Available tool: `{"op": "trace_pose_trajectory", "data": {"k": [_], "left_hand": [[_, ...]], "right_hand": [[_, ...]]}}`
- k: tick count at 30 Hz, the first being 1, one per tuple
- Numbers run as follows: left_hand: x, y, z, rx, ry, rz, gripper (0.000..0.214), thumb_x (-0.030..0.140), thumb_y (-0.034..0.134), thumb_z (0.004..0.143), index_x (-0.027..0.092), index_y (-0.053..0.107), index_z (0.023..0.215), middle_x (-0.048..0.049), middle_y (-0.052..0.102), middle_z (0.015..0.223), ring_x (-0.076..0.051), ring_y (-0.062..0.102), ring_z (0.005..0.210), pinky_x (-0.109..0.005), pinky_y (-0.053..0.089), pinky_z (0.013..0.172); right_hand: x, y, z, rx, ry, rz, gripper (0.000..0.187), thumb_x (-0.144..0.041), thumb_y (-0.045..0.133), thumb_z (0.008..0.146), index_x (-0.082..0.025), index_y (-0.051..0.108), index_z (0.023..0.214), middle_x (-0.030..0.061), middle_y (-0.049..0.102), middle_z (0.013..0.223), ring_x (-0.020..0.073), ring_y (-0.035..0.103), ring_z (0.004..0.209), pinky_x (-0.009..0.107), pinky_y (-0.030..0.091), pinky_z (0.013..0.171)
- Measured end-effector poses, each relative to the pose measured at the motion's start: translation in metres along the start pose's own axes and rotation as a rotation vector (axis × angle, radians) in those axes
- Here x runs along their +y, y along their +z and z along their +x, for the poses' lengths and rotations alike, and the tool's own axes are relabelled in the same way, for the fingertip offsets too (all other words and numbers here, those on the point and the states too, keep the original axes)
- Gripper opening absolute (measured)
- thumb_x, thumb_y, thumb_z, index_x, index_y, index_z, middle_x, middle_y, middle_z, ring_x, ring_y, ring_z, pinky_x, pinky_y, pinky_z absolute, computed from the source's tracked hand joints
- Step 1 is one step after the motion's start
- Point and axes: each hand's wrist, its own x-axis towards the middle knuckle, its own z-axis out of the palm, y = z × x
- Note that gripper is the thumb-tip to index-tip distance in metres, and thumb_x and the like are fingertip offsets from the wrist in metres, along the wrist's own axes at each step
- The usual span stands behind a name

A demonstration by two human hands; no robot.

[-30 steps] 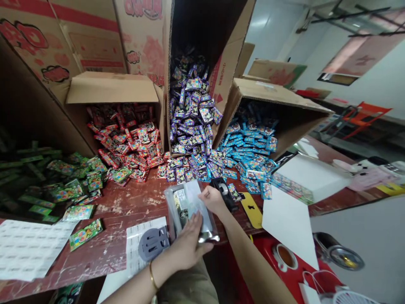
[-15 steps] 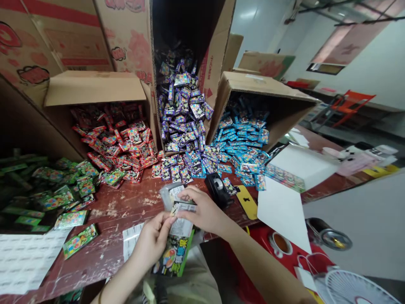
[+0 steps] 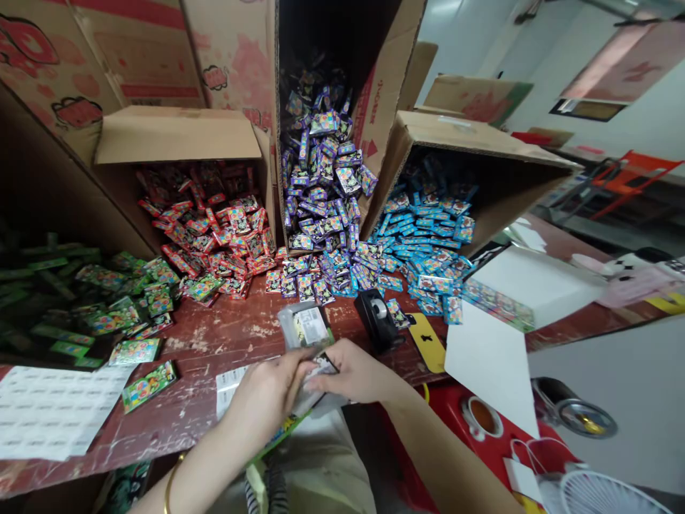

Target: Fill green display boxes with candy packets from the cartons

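Pinching a dark-and-white printed packet [image 3: 324, 363] are left hand [image 3: 270, 389] and right hand [image 3: 357, 371]. Black plastic tape dispenser [image 3: 374, 325] sits nearby.

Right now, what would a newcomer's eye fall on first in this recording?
Probably the colour spilling from cardboard boxes onto the table: green packets far left, then red packets, purple packets in the middle, blue packets to the right. Next, the left hand and right hand, meeting at the near edge around a partly hidden item, with a yellow phone to their right.
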Motion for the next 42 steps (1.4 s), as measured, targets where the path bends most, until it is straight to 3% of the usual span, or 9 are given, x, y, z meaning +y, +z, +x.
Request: {"op": "trace_pose_trajectory", "data": {"k": [3, 5, 14, 21, 25, 29, 32, 35, 42], "left_hand": [[0.002, -0.002, -0.004, 0.159, 0.188, 0.297, 0.046, 0.034, 0.038, 0.096, 0.013, 0.043, 0.136, -0.0170, 0.065, 0.122, -0.028, 0.064, 0.107, -0.044, 0.048, 0.094], [-0.001, 0.001, -0.011, 0.192, 0.212, 0.401, 0.052, 0.039, 0.037, 0.096, 0.010, 0.038, 0.139, -0.0190, 0.065, 0.120, -0.029, 0.065, 0.103, -0.046, 0.048, 0.092], [-0.017, 0.009, -0.019, -0.085, 0.057, 0.320, 0.026, 0.021, 0.039, 0.096, 0.015, 0.062, 0.109, -0.0092, 0.070, 0.086, -0.021, 0.067, 0.075, -0.032, 0.054, 0.067], [-0.013, 0.015, -0.018, 0.006, 0.124, 0.346, 0.050, 0.025, 0.040, 0.095, 0.014, 0.032, 0.143, -0.0118, 0.068, 0.097, -0.023, 0.065, 0.083, -0.035, 0.053, 0.070], [-0.013, 0.016, -0.020, -0.111, 0.086, 0.258, 0.043, 0.004, 0.037, 0.086, 0.016, 0.050, 0.126, -0.0092, 0.069, 0.094, -0.020, 0.067, 0.081, -0.029, 0.053, 0.069], [-0.008, 0.003, -0.012, -0.277, 0.061, 0.342, 0.031, 0.001, 0.036, 0.085, 0.015, 0.062, 0.093, -0.0073, 0.067, 0.072, -0.021, 0.067, 0.063, -0.028, 0.050, 0.057], [-0.001, -0.010, 0.000, -0.344, 0.084, 0.392, 0.028, 0.002, 0.037, 0.087, 0.015, 0.062, 0.091, -0.0073, 0.068, 0.068, -0.023, 0.067, 0.058, -0.028, 0.047, 0.052], [0.004, -0.020, 0.004, -0.319, 0.076, 0.318, 0.027, 0.018, 0.038, 0.094, 0.016, 0.063, 0.083, -0.0072, 0.068, 0.061, -0.025, 0.067, 0.055, -0.027, 0.042, 0.047], [-0.029, -0.038, -0.036, -0.333, -0.008, 0.175, 0.043, 0.029, 0.031, 0.097, 0.019, 0.062, 0.070, -0.0054, 0.064, 0.051, -0.022, 0.063, 0.046, -0.028, 0.031, 0.044]], "right_hand": [[0.005, 0.011, -0.004, 0.184, -0.108, 0.074, 0.031, -0.039, 0.065, 0.078, -0.013, 0.064, 0.062, -0.0027, 0.055, 0.055, 0.0091, 0.046, 0.051, 0.021, 0.038, 0.050], [0.007, 0.019, -0.008, 0.284, -0.166, 0.048, 0.029, -0.039, 0.062, 0.081, -0.014, 0.069, 0.069, 0.0007, 0.064, 0.061, 0.0132, 0.056, 0.056, 0.025, 0.045, 0.056], [0.011, 0.036, -0.008, 0.452, -0.207, 0.001, 0.025, -0.036, 0.060, 0.084, -0.017, 0.076, 0.081, 0.0073, 0.075, 0.079, 0.0210, 0.070, 0.074, 0.033, 0.054, 0.072], [0.011, 0.042, -0.011, 0.492, -0.218, 0.092, 0.019, -0.035, 0.064, 0.081, -0.018, 0.072, 0.078, 0.0061, 0.074, 0.080, 0.0197, 0.069, 0.075, 0.033, 0.055, 0.073], [0.021, 0.044, -0.014, 0.526, -0.205, -0.060, 0.021, -0.034, 0.061, 0.084, -0.019, 0.070, 0.073, 0.0047, 0.070, 0.072, 0.0196, 0.066, 0.071, 0.033, 0.053, 0.072], [0.013, 0.029, -0.018, 0.717, -0.278, -0.467, 0.013, -0.031, 0.070, 0.076, -0.021, 0.068, 0.084, 0.0066, 0.068, 0.085, 0.0248, 0.061, 0.087, 0.038, 0.047, 0.080], [-0.008, 0.016, -0.016, 0.545, -0.395, -0.736, 0.005, -0.024, 0.066, 0.080, -0.024, 0.067, 0.085, 0.0046, 0.068, 0.088, 0.0233, 0.058, 0.094, 0.040, 0.036, 0.090], [-0.019, 0.007, -0.010, 0.341, -0.424, -0.805, 0.019, -0.016, 0.053, 0.086, -0.020, 0.063, 0.071, 0.0008, 0.064, 0.073, 0.0168, 0.058, 0.079, 0.037, 0.033, 0.085], [-0.005, -0.018, -0.010, 0.362, -0.398, -0.748, 0.016, -0.014, 0.054, 0.083, -0.018, 0.055, 0.068, 0.0011, 0.061, 0.069, 0.0160, 0.055, 0.071, 0.037, 0.037, 0.086]]}}
